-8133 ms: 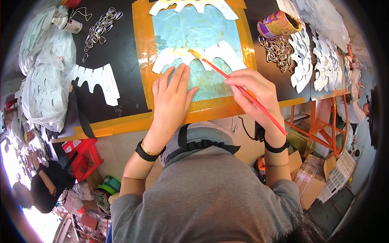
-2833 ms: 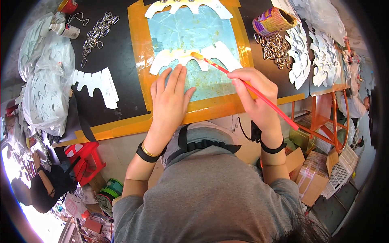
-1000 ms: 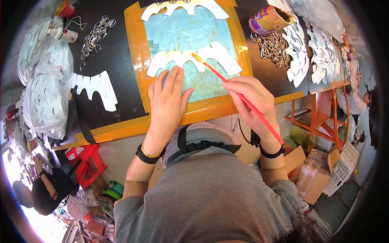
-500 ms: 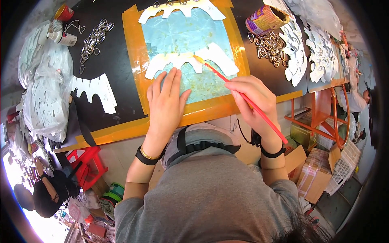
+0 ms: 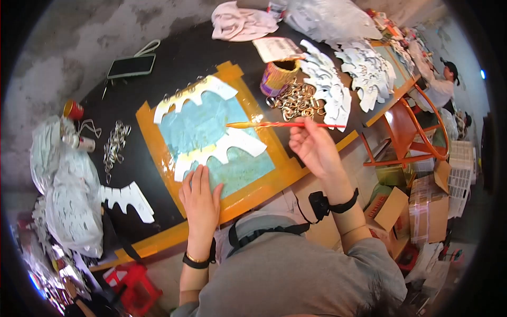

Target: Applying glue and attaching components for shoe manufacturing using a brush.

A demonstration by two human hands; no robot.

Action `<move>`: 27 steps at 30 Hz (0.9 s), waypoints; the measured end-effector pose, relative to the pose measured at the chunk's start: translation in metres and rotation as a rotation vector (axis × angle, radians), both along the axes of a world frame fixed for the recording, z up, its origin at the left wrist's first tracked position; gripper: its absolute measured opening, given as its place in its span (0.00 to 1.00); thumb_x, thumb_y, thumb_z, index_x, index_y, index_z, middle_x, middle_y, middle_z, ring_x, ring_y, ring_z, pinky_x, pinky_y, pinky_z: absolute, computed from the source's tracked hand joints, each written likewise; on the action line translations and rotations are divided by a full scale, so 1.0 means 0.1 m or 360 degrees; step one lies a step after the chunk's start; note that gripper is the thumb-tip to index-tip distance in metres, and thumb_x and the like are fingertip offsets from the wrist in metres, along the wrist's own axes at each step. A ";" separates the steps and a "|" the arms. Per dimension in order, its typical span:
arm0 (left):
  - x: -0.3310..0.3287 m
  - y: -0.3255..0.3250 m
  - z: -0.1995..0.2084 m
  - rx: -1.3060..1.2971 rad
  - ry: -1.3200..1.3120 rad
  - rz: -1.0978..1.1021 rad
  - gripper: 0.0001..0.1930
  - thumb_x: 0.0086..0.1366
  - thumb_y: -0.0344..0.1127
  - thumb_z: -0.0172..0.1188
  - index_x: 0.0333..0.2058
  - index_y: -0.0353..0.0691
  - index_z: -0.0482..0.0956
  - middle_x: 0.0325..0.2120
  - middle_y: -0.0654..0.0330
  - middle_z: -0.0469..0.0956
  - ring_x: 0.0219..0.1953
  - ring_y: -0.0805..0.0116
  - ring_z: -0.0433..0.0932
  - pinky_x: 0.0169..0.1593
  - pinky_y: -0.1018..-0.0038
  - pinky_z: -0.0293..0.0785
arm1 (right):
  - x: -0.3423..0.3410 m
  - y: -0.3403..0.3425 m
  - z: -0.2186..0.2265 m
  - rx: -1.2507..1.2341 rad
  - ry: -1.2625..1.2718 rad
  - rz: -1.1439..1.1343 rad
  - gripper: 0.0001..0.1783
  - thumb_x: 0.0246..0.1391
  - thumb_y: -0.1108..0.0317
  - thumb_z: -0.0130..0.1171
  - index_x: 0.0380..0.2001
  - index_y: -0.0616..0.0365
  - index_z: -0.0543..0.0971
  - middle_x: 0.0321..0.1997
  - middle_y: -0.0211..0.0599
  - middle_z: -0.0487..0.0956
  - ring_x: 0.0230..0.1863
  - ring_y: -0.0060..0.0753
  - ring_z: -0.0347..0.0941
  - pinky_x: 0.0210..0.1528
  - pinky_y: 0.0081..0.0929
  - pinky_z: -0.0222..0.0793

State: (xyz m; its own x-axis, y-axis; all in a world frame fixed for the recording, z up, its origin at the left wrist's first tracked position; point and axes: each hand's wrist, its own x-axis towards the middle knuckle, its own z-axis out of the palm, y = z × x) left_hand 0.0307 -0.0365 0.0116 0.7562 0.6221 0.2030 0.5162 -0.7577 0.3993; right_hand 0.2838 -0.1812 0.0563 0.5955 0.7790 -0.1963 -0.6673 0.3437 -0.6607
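My right hand (image 5: 317, 150) grips a thin red paintbrush (image 5: 296, 124) that points left, almost level. Its yellow-smeared bristles are close to the upper edge of a white scalloped piece (image 5: 243, 142); contact cannot be made out. Yellowish wet coating runs along the left part of that piece's upper edge. My left hand (image 5: 202, 203) lies flat with fingers stretched, fingertips at the piece's lower left edge. Farther up the blue sheet (image 5: 190, 127), a second scalloped piece (image 5: 219, 89) carries several metal rings along its top edge.
Orange tape (image 5: 253, 195) frames the sheet on the dark table. A purple-and-yellow tub (image 5: 277, 79) stands by a heap of metal rings (image 5: 296, 100). Stacked white pieces (image 5: 327, 90) lie right, a phone (image 5: 132, 66) far left, bagged pieces (image 5: 74, 206) left. An orange chair (image 5: 404, 127) stands right.
The view has swung, bringing the phone and the pink cloth in. My right hand has swung the brush from a slant on the piece to nearly level. My left hand stays at the piece.
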 end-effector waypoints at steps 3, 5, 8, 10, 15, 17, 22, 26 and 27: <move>0.02 0.02 0.02 -0.0003 0.0002 -0.0022 0.27 0.60 0.36 0.64 0.57 0.34 0.70 0.57 0.54 0.70 0.59 0.50 0.65 0.61 0.57 0.59 | 0.28 -0.12 0.41 0.0029 -0.0804 -0.0357 0.18 0.71 0.59 0.44 0.42 0.65 0.75 0.35 0.40 0.79 0.35 0.26 0.75 0.39 0.22 0.73; 0.03 0.01 -0.03 0.0084 -0.0001 -0.0010 0.28 0.59 0.37 0.66 0.55 0.32 0.71 0.57 0.54 0.70 0.59 0.51 0.66 0.59 0.57 0.60 | 0.48 -0.12 0.71 -0.0189 -0.1549 -0.0751 0.17 0.71 0.61 0.44 0.39 0.65 0.74 0.31 0.40 0.79 0.31 0.22 0.73 0.36 0.21 0.70; 0.07 0.03 -0.03 0.0086 -0.0012 -0.0013 0.27 0.58 0.36 0.66 0.55 0.32 0.71 0.57 0.53 0.70 0.59 0.51 0.66 0.59 0.57 0.60 | 0.68 -0.03 1.04 -0.0496 -0.1968 -0.0860 0.13 0.69 0.66 0.47 0.37 0.66 0.76 0.29 0.37 0.79 0.29 0.19 0.72 0.36 0.18 0.69; 0.07 0.03 -0.03 0.0086 -0.0020 -0.0021 0.27 0.59 0.36 0.66 0.55 0.32 0.71 0.57 0.53 0.70 0.59 0.50 0.66 0.59 0.56 0.60 | 0.78 0.08 1.09 -0.0507 -0.2027 -0.0847 0.13 0.68 0.66 0.48 0.37 0.66 0.77 0.28 0.36 0.80 0.29 0.19 0.72 0.35 0.18 0.69; 0.06 0.03 -0.02 0.0069 -0.0005 -0.0018 0.27 0.59 0.36 0.65 0.56 0.32 0.71 0.57 0.53 0.70 0.59 0.50 0.66 0.60 0.56 0.60 | 0.87 0.40 1.08 -0.0744 -0.2201 -0.0675 0.13 0.65 0.65 0.53 0.34 0.65 0.79 0.24 0.32 0.79 0.26 0.17 0.72 0.31 0.18 0.68; 0.04 0.03 -0.03 0.0069 -0.0012 -0.0022 0.27 0.60 0.37 0.64 0.56 0.32 0.70 0.57 0.53 0.70 0.59 0.50 0.65 0.60 0.56 0.60 | 0.89 0.50 1.05 -0.0808 -0.2186 -0.0642 0.13 0.64 0.64 0.54 0.35 0.65 0.78 0.23 0.33 0.79 0.25 0.18 0.72 0.30 0.20 0.69; 0.03 0.03 -0.01 0.0057 0.0009 -0.0029 0.27 0.60 0.37 0.64 0.56 0.32 0.70 0.58 0.53 0.69 0.59 0.50 0.65 0.60 0.55 0.59 | 1.00 0.69 0.84 -0.0879 -0.2267 -0.0450 0.13 0.64 0.64 0.54 0.34 0.66 0.77 0.23 0.38 0.79 0.26 0.25 0.76 0.31 0.25 0.69; 0.04 0.03 0.00 0.0037 0.0006 -0.0036 0.27 0.61 0.37 0.64 0.57 0.32 0.70 0.58 0.53 0.69 0.60 0.50 0.65 0.60 0.55 0.59 | 1.03 0.72 0.72 -0.0884 -0.2305 -0.0398 0.14 0.65 0.64 0.53 0.33 0.67 0.76 0.23 0.39 0.78 0.25 0.27 0.76 0.30 0.26 0.70; 0.04 0.03 0.00 0.0037 0.0005 -0.0038 0.27 0.61 0.37 0.64 0.57 0.32 0.70 0.58 0.53 0.69 0.60 0.50 0.65 0.60 0.55 0.59 | 1.02 0.70 0.73 -0.0891 -0.2276 -0.0404 0.13 0.65 0.64 0.53 0.34 0.66 0.76 0.23 0.39 0.78 0.25 0.26 0.76 0.30 0.26 0.70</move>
State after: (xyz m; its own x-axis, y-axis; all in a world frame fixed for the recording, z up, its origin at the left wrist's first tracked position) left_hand 0.0351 -0.0337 0.0119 0.7713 0.5992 0.2146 0.4994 -0.7788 0.3796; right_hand 0.3855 -0.1111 0.1297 0.6341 0.6564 0.4086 0.6423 -0.1530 -0.7510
